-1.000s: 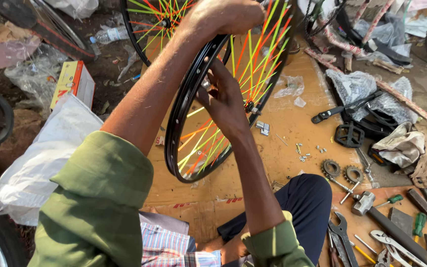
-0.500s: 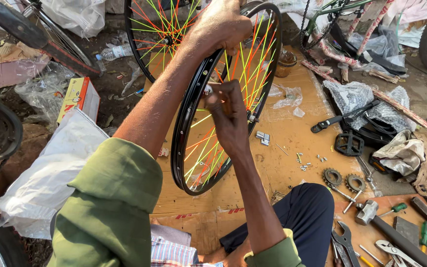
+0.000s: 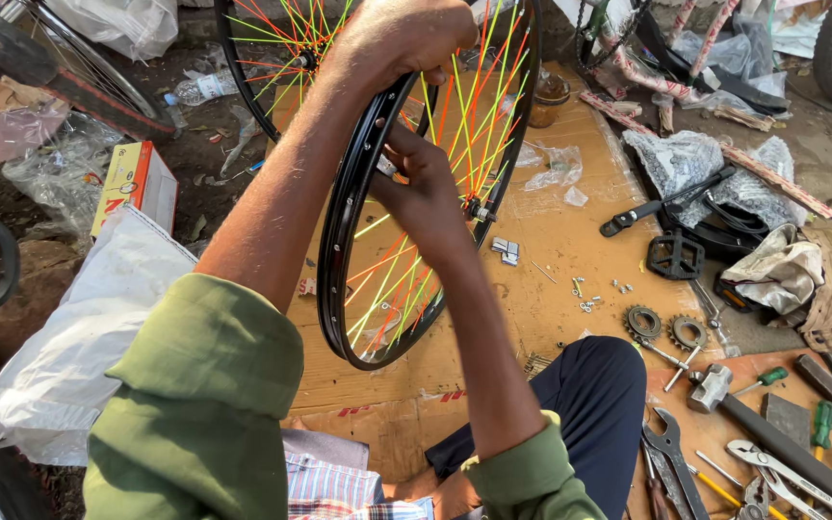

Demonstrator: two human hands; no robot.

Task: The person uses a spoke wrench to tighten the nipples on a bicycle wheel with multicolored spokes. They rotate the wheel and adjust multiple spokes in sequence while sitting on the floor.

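Upright, wheel rim [image 3: 339,241] sits between left hand [image 3: 406,39] and right hand [image 3: 426,188] grip.

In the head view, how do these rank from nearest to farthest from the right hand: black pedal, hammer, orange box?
From the right hand:
1. Black pedal, to its right on the cardboard.
2. Orange box, far to its left, on the ground.
3. Hammer, lower right, among the tools.

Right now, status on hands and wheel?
Left hand grips top of black rim. Right hand inside, among the coloured spokes. Nothing blocking.
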